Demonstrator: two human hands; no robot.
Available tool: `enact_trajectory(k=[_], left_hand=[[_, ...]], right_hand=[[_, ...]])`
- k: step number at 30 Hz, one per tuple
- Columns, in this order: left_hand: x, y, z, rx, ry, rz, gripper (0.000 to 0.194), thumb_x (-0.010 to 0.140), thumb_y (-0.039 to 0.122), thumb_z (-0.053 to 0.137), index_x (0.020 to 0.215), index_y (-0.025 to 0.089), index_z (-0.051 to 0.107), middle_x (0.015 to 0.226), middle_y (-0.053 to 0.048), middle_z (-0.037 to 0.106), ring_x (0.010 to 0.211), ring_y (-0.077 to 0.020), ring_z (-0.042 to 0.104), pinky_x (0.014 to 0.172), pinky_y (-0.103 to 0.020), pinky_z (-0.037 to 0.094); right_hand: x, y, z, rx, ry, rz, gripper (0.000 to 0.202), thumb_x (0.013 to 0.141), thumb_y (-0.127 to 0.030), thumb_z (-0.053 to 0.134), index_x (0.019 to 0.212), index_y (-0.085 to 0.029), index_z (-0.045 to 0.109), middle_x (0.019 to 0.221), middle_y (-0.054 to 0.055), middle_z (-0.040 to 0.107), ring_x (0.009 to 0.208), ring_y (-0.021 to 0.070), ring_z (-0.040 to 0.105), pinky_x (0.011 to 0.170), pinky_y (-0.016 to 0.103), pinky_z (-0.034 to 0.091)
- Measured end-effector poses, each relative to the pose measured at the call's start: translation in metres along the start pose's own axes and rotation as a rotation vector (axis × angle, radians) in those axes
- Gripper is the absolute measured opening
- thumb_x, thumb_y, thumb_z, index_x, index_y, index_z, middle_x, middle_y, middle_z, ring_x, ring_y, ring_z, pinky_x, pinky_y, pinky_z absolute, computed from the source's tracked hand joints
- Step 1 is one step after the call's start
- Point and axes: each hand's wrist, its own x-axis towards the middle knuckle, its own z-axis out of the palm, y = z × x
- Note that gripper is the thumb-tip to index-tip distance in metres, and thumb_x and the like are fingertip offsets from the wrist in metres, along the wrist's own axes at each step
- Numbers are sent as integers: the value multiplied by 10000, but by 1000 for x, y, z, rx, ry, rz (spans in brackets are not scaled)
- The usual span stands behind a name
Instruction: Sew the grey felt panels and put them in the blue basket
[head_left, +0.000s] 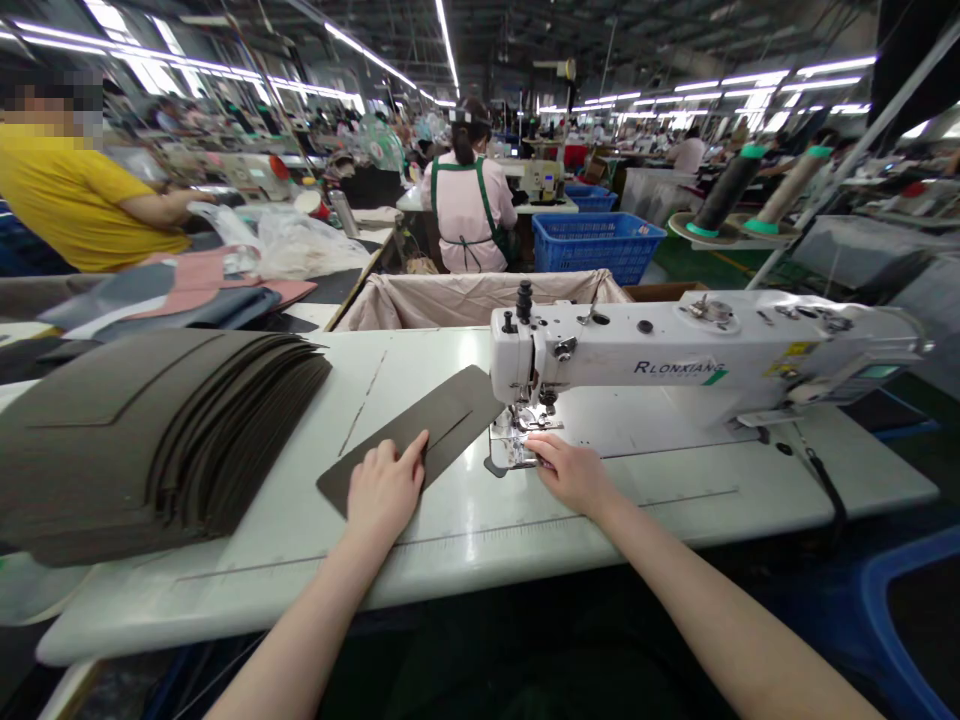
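Note:
A flat dark grey panel (442, 415) with a long slit lies slantwise on the white sewing table, its far right end close to the machine's needle area. My left hand (386, 483) rests on the panel's near edge, index finger stretched out beside the slit and the other fingers lightly bent. At the lit needle plate (517, 450) of the white sewing machine (615, 350) is my right hand (574, 472). Its thumb and fingers are drawn together just in front of the presser foot; what lies between them is too small to make out.
A thick stack of similar grey panels (150, 430) stands on the table's left side. Behind the table are a cloth-lined bin (480, 300) and a blue basket (596, 245). Thread cones (731, 190) stand at the upper right. Co-workers sit ahead and at left.

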Motion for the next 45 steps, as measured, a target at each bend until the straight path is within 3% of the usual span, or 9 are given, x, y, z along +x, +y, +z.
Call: enact_trajectory(k=[3, 8, 13, 18, 20, 25, 39, 43, 45], left_hand=[[-57, -27, 5, 1, 125, -59, 443, 942, 195, 380, 1360, 274, 501, 1343, -173, 455, 1237, -400, 443, 935, -585, 433], [-106, -33, 12, -204, 78, 177, 555, 903, 84, 361, 1396, 330, 429, 1498, -45, 326, 1413, -317, 242, 1117, -597, 284], [-97, 11, 2, -324, 42, 288, 461, 954, 136, 350, 1358, 330, 460, 1493, -27, 334, 1420, -305, 223, 1142, -599, 229], [-98, 81, -7, -500, 19, 449, 458, 916, 376, 611, 1342, 290, 464, 1351, -68, 469, 1241, -289, 430, 1061, -470, 376], [-102, 109, -4, -524, 0, 520, 489, 895, 378, 650, 1332, 257, 466, 1267, -89, 514, 1142, -283, 479, 991, -451, 414], [-102, 144, 5, -611, -36, 555, 96, 980, 246, 496, 1000, 222, 587, 1035, -63, 582, 982, -239, 517, 878, -410, 428], [-108, 145, -4, -807, -116, 471, 107, 977, 261, 500, 949, 218, 594, 1021, -56, 602, 1001, -225, 529, 907, -425, 414], [-92, 113, -31, -924, -398, 753, 204, 975, 325, 501, 873, 234, 653, 1029, -53, 645, 1014, -210, 571, 933, -375, 455], [-77, 85, -39, -859, -382, 720, 254, 979, 383, 476, 897, 248, 676, 1139, -54, 629, 1095, -220, 557, 971, -375, 450]], right_hand=[[0, -2, -3, 30, 4, 14, 395, 897, -154, 502, 1269, -265, 572, 1351, 21, 560, 1123, 212, 587, 854, 309, 496], [2, -7, -13, 108, 10, 50, 299, 929, -184, 474, 1186, -211, 625, 1280, 14, 602, 1091, 174, 589, 841, 247, 454], [-21, -5, -39, 166, 76, 124, 395, 1005, -318, 286, 1133, -139, 614, 1122, 13, 625, 1035, 125, 575, 867, 212, 395], [-90, -8, -59, 188, 148, 345, 335, 1002, -410, 377, 968, -162, 599, 766, 14, 621, 702, 151, 590, 657, 235, 426], [-120, -18, -56, 228, 129, 440, 278, 993, -422, 415, 952, -195, 569, 712, -10, 594, 638, 154, 574, 607, 245, 407], [-166, -43, -25, 282, 18, 498, 174, 1002, -352, 403, 954, -220, 508, 796, 0, 605, 709, 178, 609, 625, 262, 400], [-152, -58, 0, 182, -54, 431, 244, 1018, -328, 344, 874, -214, 504, 718, 9, 633, 633, 190, 630, 543, 265, 345], [-155, -54, 1, 260, -1, 475, 246, 1005, -362, 357, 880, -226, 520, 656, -6, 611, 590, 186, 622, 529, 263, 374], [-157, -52, 1, 336, 12, 499, 244, 990, -416, 390, 913, -234, 533, 644, -15, 608, 572, 184, 620, 535, 264, 407]])
